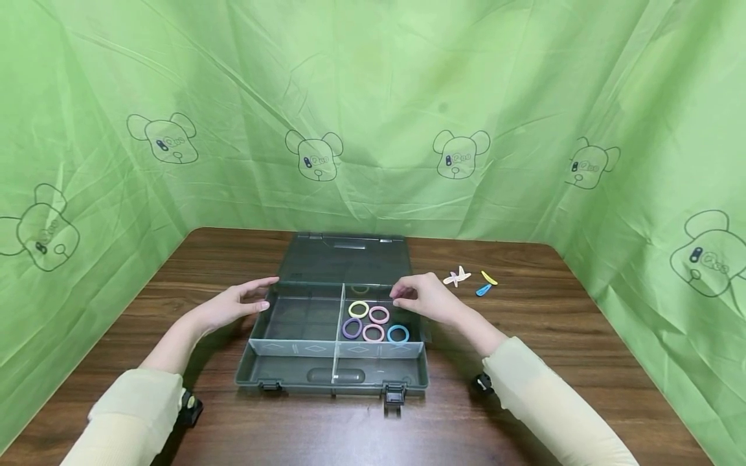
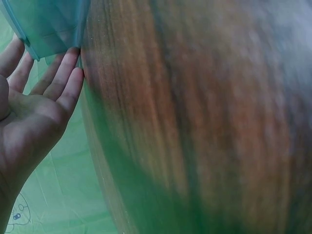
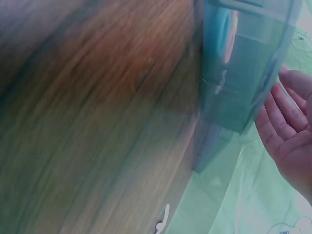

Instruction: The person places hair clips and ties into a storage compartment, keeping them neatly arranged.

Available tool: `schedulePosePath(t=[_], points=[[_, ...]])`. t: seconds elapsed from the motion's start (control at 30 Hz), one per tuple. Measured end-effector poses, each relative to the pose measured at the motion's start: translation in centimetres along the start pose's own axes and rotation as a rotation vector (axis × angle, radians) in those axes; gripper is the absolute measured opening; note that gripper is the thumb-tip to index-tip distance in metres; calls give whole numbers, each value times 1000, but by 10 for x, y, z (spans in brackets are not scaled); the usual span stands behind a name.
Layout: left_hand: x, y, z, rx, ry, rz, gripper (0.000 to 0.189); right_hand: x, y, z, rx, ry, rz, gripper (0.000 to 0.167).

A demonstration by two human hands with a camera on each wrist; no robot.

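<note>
A dark see-through plastic box lies with its lid folded back. Its back right compartment holds several hair ties, including a yellow hair tie, a purple hair tie and a blue hair tie. At the box's left wall is my left hand, its fingers extended and the fingertips by the rim. My right hand is over the right rim, with fingers loosely bent. In the right wrist view nothing shows between the right hand's fingers.
Right of the box lie a pale starfish-shaped hair clip, a yellow hair clip and a blue hair clip. White dividers split the box into compartments. A front latch hangs open. Green cloth surrounds the wooden table.
</note>
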State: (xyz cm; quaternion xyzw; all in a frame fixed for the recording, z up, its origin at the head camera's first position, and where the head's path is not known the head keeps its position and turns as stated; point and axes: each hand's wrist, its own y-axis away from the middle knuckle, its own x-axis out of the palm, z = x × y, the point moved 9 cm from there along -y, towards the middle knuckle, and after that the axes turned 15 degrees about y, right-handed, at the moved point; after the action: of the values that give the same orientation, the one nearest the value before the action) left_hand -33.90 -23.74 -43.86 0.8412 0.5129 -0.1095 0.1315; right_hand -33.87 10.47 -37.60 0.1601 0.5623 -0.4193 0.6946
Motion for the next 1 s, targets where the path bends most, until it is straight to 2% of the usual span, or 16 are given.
schedulePosePath(t=[0.17,0.4,0.7,1.0], points=[[1,-1,1,-5,14,1,59,-12,11,-9,9,-2,-31,11],[1,0,0,1,9,1,59,-28,26,-33,75,-4,-69,8],[1,-1,3,-5,18,5,59,-49,46,-60,106,45,-152,10],[1,0,0,9,18,5,59,-59,63,-102,224,45,-168,11]])
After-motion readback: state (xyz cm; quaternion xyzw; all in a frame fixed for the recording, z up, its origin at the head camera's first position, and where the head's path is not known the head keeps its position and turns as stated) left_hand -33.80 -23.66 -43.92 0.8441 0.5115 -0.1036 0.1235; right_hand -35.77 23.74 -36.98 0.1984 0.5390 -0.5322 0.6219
